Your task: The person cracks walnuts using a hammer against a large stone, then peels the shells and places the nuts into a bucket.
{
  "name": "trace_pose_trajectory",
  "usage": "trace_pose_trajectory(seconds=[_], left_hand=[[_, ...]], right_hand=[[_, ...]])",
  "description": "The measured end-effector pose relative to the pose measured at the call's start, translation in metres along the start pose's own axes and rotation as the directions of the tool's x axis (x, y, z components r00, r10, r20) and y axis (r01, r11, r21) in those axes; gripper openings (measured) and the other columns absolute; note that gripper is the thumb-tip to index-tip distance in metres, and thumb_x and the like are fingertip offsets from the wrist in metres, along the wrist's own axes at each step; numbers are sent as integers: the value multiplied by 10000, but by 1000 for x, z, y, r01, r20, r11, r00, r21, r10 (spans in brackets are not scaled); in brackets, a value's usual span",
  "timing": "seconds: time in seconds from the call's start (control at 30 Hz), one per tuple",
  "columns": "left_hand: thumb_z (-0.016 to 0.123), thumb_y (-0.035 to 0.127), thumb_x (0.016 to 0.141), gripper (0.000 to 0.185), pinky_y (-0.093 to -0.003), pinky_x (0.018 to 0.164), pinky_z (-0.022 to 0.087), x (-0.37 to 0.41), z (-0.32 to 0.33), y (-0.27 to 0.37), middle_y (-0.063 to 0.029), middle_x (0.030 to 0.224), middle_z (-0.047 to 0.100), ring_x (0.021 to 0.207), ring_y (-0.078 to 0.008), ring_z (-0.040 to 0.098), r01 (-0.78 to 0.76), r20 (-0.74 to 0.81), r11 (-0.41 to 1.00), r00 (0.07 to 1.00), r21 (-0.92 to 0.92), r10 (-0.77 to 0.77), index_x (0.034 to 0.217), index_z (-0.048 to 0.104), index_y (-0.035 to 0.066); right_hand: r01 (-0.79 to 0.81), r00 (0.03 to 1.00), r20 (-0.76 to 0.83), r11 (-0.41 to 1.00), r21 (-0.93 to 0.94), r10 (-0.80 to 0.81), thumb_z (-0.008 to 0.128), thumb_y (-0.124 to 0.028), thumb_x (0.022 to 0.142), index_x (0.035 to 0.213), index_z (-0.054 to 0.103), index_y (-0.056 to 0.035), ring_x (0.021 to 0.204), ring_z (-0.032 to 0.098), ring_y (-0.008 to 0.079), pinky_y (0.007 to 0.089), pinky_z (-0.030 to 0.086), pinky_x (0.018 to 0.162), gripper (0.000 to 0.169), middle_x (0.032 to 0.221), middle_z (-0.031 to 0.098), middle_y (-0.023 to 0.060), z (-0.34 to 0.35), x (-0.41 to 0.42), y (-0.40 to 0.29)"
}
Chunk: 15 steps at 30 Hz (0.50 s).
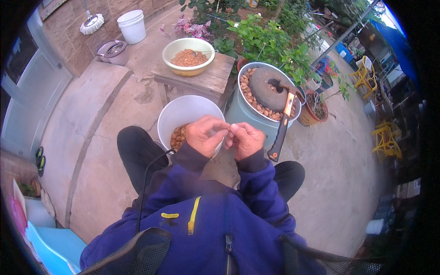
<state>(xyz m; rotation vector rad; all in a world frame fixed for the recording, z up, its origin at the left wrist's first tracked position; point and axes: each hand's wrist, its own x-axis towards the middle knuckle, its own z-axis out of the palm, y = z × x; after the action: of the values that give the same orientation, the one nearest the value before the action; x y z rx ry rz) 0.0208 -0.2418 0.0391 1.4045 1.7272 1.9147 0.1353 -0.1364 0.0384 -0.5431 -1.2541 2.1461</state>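
Note:
My left hand and my right hand meet fingertip to fingertip over the right rim of a white bucket. A small brownish piece, perhaps a nut, shows between the fingertips, mostly hidden. Brown shells lie in that bucket. To the right, a large pale blue bucket is filled with unshelled nuts. On them rests a round dark stone with a notch, and a hammer with a black and orange handle lies across stone and rim.
A wooden stool carries a cream bowl of shelled kernels with a metal spoon. Potted plants stand behind the blue bucket. A white pail, a mop bucket and a concrete step are at the left.

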Motion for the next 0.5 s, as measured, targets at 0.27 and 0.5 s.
trace_pose_trajectory(seconds=[0.27,0.5], left_hand=[[623,-89,843,189,-302,726,546,-6,6,-8,-131,916,668,803,-173,656,266,101,838,963,-476,-248,1030,605,-64],[609,-77,862,152,-298,702,552,-9,7,-10,-130,904,672,772,-167,659,296,127,847,955,-441,-267,1014,612,-73]], right_hand=[[28,999,-24,1000,-15,-28,572,-70,904,881,656,54,551,560,123,258,480,497,151,717,610,56,7,-5,-4],[111,993,-17,980,-167,-116,586,-54,891,850,665,53,527,544,102,231,438,484,139,679,630,55,6,-6,-1]])
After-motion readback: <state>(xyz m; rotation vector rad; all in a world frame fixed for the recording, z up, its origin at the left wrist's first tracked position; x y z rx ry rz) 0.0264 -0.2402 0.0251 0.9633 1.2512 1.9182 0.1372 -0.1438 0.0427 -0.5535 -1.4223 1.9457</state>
